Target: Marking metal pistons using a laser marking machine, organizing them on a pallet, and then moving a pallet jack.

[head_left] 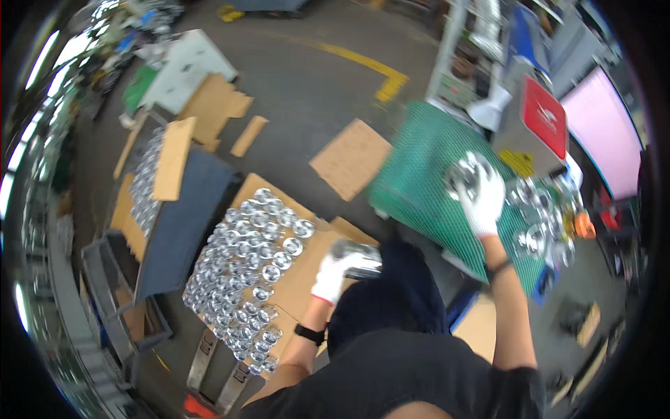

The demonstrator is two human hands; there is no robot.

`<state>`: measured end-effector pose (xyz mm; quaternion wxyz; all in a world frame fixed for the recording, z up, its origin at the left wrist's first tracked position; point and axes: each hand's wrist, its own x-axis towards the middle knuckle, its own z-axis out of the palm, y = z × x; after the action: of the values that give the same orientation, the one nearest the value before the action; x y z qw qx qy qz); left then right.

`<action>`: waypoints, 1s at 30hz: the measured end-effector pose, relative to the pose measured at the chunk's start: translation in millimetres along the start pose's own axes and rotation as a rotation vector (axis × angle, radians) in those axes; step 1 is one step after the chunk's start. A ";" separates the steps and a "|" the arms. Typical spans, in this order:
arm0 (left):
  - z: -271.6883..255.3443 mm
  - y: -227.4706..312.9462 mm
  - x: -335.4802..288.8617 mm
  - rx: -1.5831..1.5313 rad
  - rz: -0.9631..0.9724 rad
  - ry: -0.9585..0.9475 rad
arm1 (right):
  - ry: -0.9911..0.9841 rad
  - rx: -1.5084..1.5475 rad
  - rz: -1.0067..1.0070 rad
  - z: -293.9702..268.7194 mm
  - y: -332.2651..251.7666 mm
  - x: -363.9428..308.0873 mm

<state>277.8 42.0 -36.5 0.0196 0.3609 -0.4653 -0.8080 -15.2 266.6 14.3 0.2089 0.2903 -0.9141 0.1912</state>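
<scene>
My left hand [331, 278], in a white glove, grips a shiny, cylindrical metal part [361, 260] close to my lap. The part is somewhat blurred. On the right, my gloved right hand [486, 204] has its fingers around a round, shiny metal part [464, 174] at the green mesh mat [412, 167]. Whether that part rests on the mat or is slightly raised, I cannot tell. Many similar metal parts [244, 258] stand in rows on a cardboard sheet [307, 269], left of my left hand.
More shiny parts [534, 237] cluster on the table right of my right hand, beside an orange item [585, 225]. A grey box with a red top [544, 119] stands behind them. Cardboard [351, 159] lies on the floor. A dark bin [185, 216] stands farther left; pallet-jack forks [234, 384] show below.
</scene>
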 end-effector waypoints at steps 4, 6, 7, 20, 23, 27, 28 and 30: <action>40.8 -10.1 8.5 0.146 0.167 -0.112 | -0.045 0.037 0.121 1.4 37.5 -96.5; 55.2 -9.3 2.6 0.488 0.226 -0.108 | -0.148 0.425 0.398 1.9 51.5 -139.8; 63.2 -8.3 -0.8 0.575 0.234 -0.097 | -0.222 0.672 0.558 -2.5 52.3 -153.5; 126.7 40.9 -54.6 1.048 0.373 -0.358 | -0.876 1.894 1.528 -55.1 -31.8 -153.4; 112.8 36.8 -53.8 0.981 0.521 -0.313 | -0.874 1.958 1.523 -62.3 -49.6 -140.0; 86.3 19.0 -44.1 0.077 0.252 -0.427 | -1.183 1.943 1.362 -47.6 -67.6 -117.0; 69.0 3.1 -25.8 0.265 0.423 -0.392 | -1.186 1.857 1.253 -41.4 -74.3 -109.7; 41.8 -13.1 -22.8 0.542 0.450 -0.198 | -1.096 1.522 0.925 -22.0 -90.2 -89.9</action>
<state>273.4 88.6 -20.8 0.0555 0.1617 -0.7298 -0.6620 112.7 249.1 9.0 -0.5659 0.0138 -0.5436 0.6197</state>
